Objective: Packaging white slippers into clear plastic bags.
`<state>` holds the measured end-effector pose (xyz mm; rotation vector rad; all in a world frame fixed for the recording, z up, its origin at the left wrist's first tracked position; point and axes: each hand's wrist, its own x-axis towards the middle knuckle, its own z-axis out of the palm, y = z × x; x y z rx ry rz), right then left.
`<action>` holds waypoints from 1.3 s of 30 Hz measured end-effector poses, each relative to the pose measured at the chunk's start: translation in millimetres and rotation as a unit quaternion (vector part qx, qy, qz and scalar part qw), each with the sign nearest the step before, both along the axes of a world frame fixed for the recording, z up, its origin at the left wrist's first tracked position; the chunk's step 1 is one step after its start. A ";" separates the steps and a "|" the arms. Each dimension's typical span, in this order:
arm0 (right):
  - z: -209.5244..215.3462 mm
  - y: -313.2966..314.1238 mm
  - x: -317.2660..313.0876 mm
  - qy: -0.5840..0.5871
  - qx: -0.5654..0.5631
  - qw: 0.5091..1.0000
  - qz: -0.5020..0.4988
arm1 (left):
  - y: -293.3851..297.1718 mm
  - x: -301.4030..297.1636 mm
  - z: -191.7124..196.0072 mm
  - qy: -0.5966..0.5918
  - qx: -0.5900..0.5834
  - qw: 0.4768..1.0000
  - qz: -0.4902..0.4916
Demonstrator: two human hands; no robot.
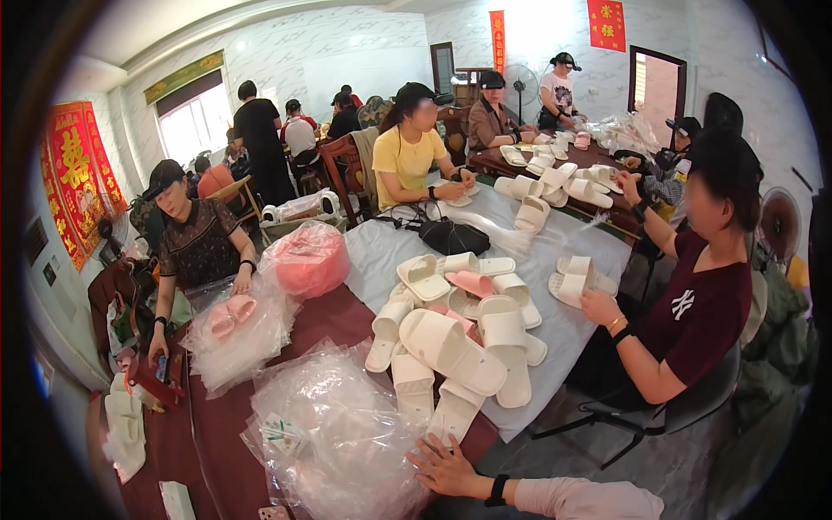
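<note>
At the lower middle is my right hand (pixel 446 469), palm down with its fingers spread. Its fingertips rest where the end of a cream slipper (pixel 456 409) meets a heap of clear plastic bags (pixel 325 433); it does not appear to grip either. A dark band circles that wrist. Beyond the hand rises a loose pile of cream slippers (pixel 446 347), with a few pink slippers (pixel 471 282) among them. My left hand is out of view.
Across the left table, a person packs pink slippers (pixel 232 314) on clear bags beside a pink bundle (pixel 308 258). On the right, a seated person (pixel 693 295) holds a cream slipper pair (pixel 579 279). More slippers (pixel 555 178) cover the far table. A white box (pixel 177 501) lies near the lower left.
</note>
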<state>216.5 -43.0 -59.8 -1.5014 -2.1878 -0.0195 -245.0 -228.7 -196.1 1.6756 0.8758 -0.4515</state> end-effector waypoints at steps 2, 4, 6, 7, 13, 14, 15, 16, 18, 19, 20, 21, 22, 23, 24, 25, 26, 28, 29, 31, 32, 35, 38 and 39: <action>-2.7 0.5 -1.2 0.008 0.008 1.000 -0.002 | 8.3 1.1 -1.8 -0.004 -0.002 1.000 -0.007; 0.1 -0.6 -0.9 0.001 -0.004 1.000 -0.003 | 15.4 1.6 -3.2 -0.008 -0.005 1.000 -0.014; 2.3 -0.5 -0.5 -0.004 -0.017 1.000 -0.004 | 21.0 1.7 -3.9 -0.011 -0.009 1.000 -0.021; 2.6 -0.6 -0.3 -0.006 -0.014 1.000 -0.004 | 22.6 1.5 -4.0 -0.012 -0.013 1.000 -0.025; 7.0 -1.5 0.3 -0.004 0.005 1.000 0.001 | 35.5 1.1 -4.2 -0.021 -0.031 0.998 -0.049; 7.0 -1.3 0.2 0.002 0.009 1.000 0.003 | 38.0 2.1 -4.7 -0.023 -0.034 0.998 -0.052; 6.8 -1.1 0.1 0.001 0.007 1.000 0.004 | 40.0 3.1 -5.3 -0.025 -0.037 0.997 -0.055; 6.6 -1.4 0.1 -0.001 0.005 1.000 0.004 | 41.4 4.1 -6.0 -0.028 -0.039 0.997 -0.058; 6.0 -1.7 0.5 -0.004 0.001 1.000 0.005 | 43.1 6.1 -7.2 -0.033 -0.045 0.996 -0.063; 5.3 -1.2 0.3 -0.004 0.002 1.000 0.001 | 43.1 6.6 -7.7 -0.035 -0.048 0.996 -0.064; 5.3 -1.3 0.0 -0.005 0.002 1.000 -0.003 | 43.0 7.1 -8.0 -0.038 -0.052 0.996 -0.065; 7.0 -1.7 -0.5 -0.006 -0.001 1.000 0.000 | 42.9 7.6 -8.3 -0.040 -0.055 0.995 -0.067; 9.6 -1.3 -0.1 -0.005 -0.003 1.000 -0.001 | 43.9 8.9 -8.8 -0.043 -0.057 0.995 -0.068; 11.1 -1.3 0.0 -0.003 -0.005 1.000 -0.001 | 44.9 10.1 -9.1 -0.045 -0.060 0.995 -0.070; 10.9 -1.4 0.0 -0.005 -0.007 1.000 0.001 | 45.9 11.3 -9.3 -0.048 -0.063 0.994 -0.072; 9.8 -1.0 -0.1 -0.005 -0.007 1.000 0.000 | 47.3 12.1 -9.1 -0.050 -0.066 0.994 -0.074; 8.8 -0.7 0.0 -0.005 -0.008 1.000 -0.002 | 48.6 12.8 -8.7 -0.052 -0.069 0.993 -0.076; 8.8 -0.5 -0.3 -0.006 -0.008 1.000 -0.001 | 49.8 12.8 -7.0 -0.055 -0.076 0.992 -0.081; 8.9 -0.7 -0.6 -0.006 -0.006 1.000 -0.001 | 49.5 12.2 -5.7 -0.056 -0.079 0.992 -0.083; 9.5 -0.3 -0.6 -0.011 -0.005 1.000 -0.001 | 47.8 10.8 -3.0 -0.059 -0.087 0.991 -0.086; 9.7 -0.2 -1.0 -0.016 -0.002 1.000 -0.002 | 46.3 9.9 -1.6 -0.060 -0.091 0.990 -0.087; 7.9 0.1 -1.5 -0.009 -0.001 1.000 -0.001 | 40.4 11.4 0.0 -0.068 -0.106 0.988 -0.088; 6.6 -0.9 -1.0 -0.023 -0.021 1.000 -0.008 | 31.5 13.0 1.9 -0.076 -0.120 0.986 -0.088; 6.1 -1.2 -0.7 -0.024 -0.025 0.999 -0.004 | 28.5 13.7 2.5 -0.079 -0.124 0.985 -0.088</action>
